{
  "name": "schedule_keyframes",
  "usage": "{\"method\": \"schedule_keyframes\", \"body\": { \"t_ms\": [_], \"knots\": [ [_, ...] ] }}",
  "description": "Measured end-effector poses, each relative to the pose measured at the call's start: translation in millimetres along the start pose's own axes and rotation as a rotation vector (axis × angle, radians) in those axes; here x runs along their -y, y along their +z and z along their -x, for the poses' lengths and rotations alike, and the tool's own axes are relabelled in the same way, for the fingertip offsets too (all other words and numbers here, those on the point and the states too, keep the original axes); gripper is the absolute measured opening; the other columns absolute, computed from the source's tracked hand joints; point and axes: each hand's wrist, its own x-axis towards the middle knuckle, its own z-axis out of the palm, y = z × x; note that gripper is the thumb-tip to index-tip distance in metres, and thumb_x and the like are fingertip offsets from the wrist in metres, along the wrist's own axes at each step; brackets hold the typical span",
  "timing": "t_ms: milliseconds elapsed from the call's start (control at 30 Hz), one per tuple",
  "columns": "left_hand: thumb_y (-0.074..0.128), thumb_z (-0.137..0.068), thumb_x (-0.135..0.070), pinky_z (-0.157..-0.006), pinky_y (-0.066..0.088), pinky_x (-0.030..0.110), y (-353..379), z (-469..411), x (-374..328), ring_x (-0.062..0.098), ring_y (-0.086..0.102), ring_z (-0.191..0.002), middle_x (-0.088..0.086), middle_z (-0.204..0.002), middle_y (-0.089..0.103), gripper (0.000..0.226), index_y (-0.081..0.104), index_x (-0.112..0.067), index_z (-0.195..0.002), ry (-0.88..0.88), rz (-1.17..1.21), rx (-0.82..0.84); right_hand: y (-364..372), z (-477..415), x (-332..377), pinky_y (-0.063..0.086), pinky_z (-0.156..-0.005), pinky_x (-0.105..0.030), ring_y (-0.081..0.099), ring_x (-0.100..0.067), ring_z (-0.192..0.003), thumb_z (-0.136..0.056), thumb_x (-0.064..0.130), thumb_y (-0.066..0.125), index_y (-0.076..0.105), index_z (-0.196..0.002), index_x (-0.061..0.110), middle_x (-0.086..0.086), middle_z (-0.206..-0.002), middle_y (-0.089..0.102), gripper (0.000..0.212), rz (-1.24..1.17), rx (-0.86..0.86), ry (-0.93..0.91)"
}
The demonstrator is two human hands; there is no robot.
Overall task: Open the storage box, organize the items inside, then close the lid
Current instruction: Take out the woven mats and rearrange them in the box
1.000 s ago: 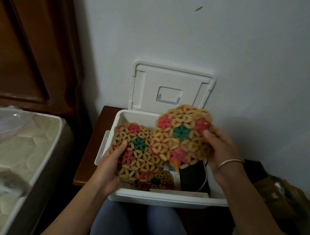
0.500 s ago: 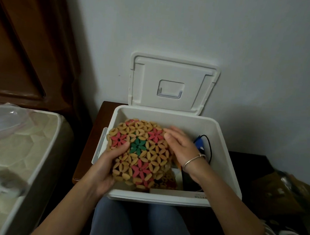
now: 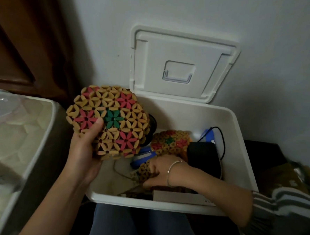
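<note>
The white storage box [image 3: 240,133] stands open in front of me, its lid [image 3: 182,64] leaning back against the wall. My left hand [image 3: 83,149] grips a stack of flower-pattern bamboo trivets [image 3: 110,122], lifted over the box's left rim. Down inside the box, my right hand [image 3: 158,172] grips another small trivet [image 3: 143,171] near the front. One more trivet [image 3: 171,142] lies in the middle of the box.
Also in the box are a black pouch [image 3: 202,156], a blue item with a black cable [image 3: 210,137], a blue object [image 3: 142,156] and a flat white carton [image 3: 180,198] at the front. A mattress [image 3: 13,136] lies at the left, a wooden headboard [image 3: 28,37] behind it.
My left hand has lifted the trivet stack up and to the left, out of the box. My right hand has let go of it and reached down to another trivet.
</note>
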Motion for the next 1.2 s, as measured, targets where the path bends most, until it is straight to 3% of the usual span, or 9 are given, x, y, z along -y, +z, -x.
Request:
{"method": "schedule_keyframes", "body": {
  "t_ms": [67,233,333,400,667,833,967,1067,1200],
  "knots": [
    [0.057,-0.093,-0.028,-0.09,0.053,0.05,0,-1,0,0.029,0.059,-0.121,0.009,-0.135,0.059,0.053,0.042,-0.021,-0.143,0.002,-0.004,-0.007,7,-10,11,0.043,-0.059,-0.027,0.057,-0.022,-0.079,-0.073,0.065,0.063,0.053,-0.08,0.021,-0.002,-0.087,0.059,0.046,0.061,0.062,0.013],
    [0.057,-0.092,-0.029,-0.083,0.057,0.042,-1,-3,-1,0.027,0.061,-0.119,0.008,-0.133,0.061,0.055,0.04,-0.019,-0.143,-0.037,0.086,-0.064,5,-22,21,0.044,-0.078,-0.034,0.055,-0.028,-0.105,-0.074,0.056,0.068,0.05,-0.123,0.013,-0.008,-0.114,0.055,0.068,0.173,0.225,0.077],
    [0.057,-0.091,-0.029,-0.082,0.057,0.041,-2,-3,-1,0.028,0.061,-0.119,0.009,-0.133,0.061,0.057,0.04,-0.018,-0.144,-0.048,0.119,-0.074,-7,-18,19,0.045,-0.068,-0.03,0.055,-0.025,-0.083,-0.081,0.043,0.064,0.056,-0.086,0.012,-0.003,-0.08,0.05,0.032,0.206,0.183,0.083],
    [0.056,-0.092,-0.028,-0.084,0.056,0.044,-2,-3,-1,0.028,0.06,-0.12,0.01,-0.135,0.059,0.056,0.038,-0.018,-0.145,-0.043,0.112,-0.063,-19,-11,12,0.044,-0.061,-0.027,0.051,-0.02,-0.067,-0.084,0.036,0.059,0.046,-0.065,0.013,0.0,-0.066,0.044,0.033,0.164,0.078,0.126],
    [0.059,-0.091,-0.027,-0.084,0.056,0.047,-6,-3,-1,0.029,0.061,-0.118,0.01,-0.134,0.06,0.057,0.039,-0.021,-0.144,-0.075,0.171,-0.078,-59,57,-52,0.043,-0.062,-0.026,0.059,-0.022,-0.07,-0.088,0.02,0.055,0.059,-0.073,0.006,-0.008,-0.071,0.059,0.021,-0.242,-0.248,0.184],
    [0.06,-0.09,-0.027,-0.081,0.057,0.046,-5,-4,-1,0.029,0.063,-0.116,0.01,-0.132,0.061,0.057,0.041,-0.022,-0.143,-0.086,0.188,-0.087,-63,75,-80,0.054,-0.062,-0.021,0.07,-0.012,-0.075,-0.082,0.017,0.065,0.073,-0.081,0.022,0.001,-0.079,0.074,0.009,-1.073,-0.426,0.224],
    [0.06,-0.09,-0.026,-0.081,0.057,0.046,-5,-2,-2,0.03,0.063,-0.116,0.011,-0.133,0.06,0.057,0.04,-0.022,-0.143,-0.094,0.198,-0.082,-59,42,-95,0.055,-0.055,-0.026,0.071,-0.019,-0.068,-0.087,0.016,0.06,0.069,-0.093,0.011,-0.006,-0.077,0.074,0.012,-1.504,-0.582,0.398],
    [0.061,-0.087,-0.027,-0.082,0.057,0.048,-4,0,-4,0.029,0.063,-0.116,0.01,-0.133,0.06,0.059,0.04,-0.023,-0.143,-0.094,0.2,-0.088,-50,9,-94,0.056,-0.053,-0.027,0.069,-0.019,-0.062,-0.092,0.014,0.054,0.064,-0.1,0.005,-0.006,-0.069,0.072,0.015,-1.57,-0.605,0.552],
    [0.061,-0.086,-0.027,-0.086,0.055,0.05,-2,2,-4,0.029,0.062,-0.116,0.01,-0.133,0.06,0.06,0.04,-0.022,-0.143,-0.099,0.201,-0.093,-30,-19,-96,0.052,-0.076,-0.036,0.063,-0.029,-0.09,-0.094,0.015,0.054,0.06,-0.117,0.0,-0.019,-0.104,0.066,0.028,-1.296,-0.708,0.677]
  ]
}}
